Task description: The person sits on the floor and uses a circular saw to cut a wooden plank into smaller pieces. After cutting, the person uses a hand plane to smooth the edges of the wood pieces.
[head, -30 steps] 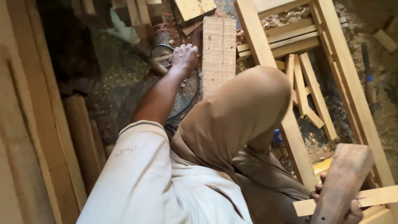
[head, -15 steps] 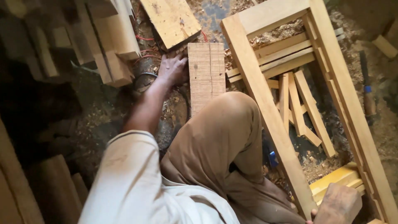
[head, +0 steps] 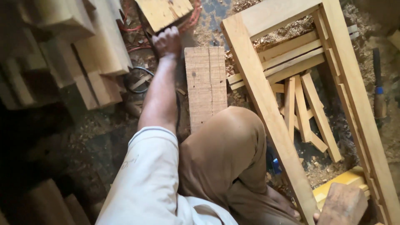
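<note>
Sawdust and wood shavings cover the workshop floor (head: 96,137), which is crowded with stacked pale timber offcuts (head: 83,50) at the left and loose slats inside the frame at the right.

From the head view, the person sits low, one brown-trousered knee (head: 233,141) raised beside a long pale wooden frame (head: 266,112) that lies flat on the floor, probably so its joints can be reached from above. The left hand (head: 166,41) stretches far forward, fingers curled down near a short rough-sawn plank (head: 206,83) and under the edge of a yellowish plywood piece (head: 164,12); whether that grip closes on anything I cannot tell, since the fingers hide what is beneath. An orange cable (head: 191,18) and a black cable (head: 139,79) trail through the shavings nearby. At the bottom right, the right hand (head: 310,214) is mostly out of view, touching a reddish-brown wooden block (head: 343,204) that rests against the frame's near end; its grip is also unclear. A dark-handled chisel (head: 378,89) with a blue band lies well apart, beyond the frame.
</note>
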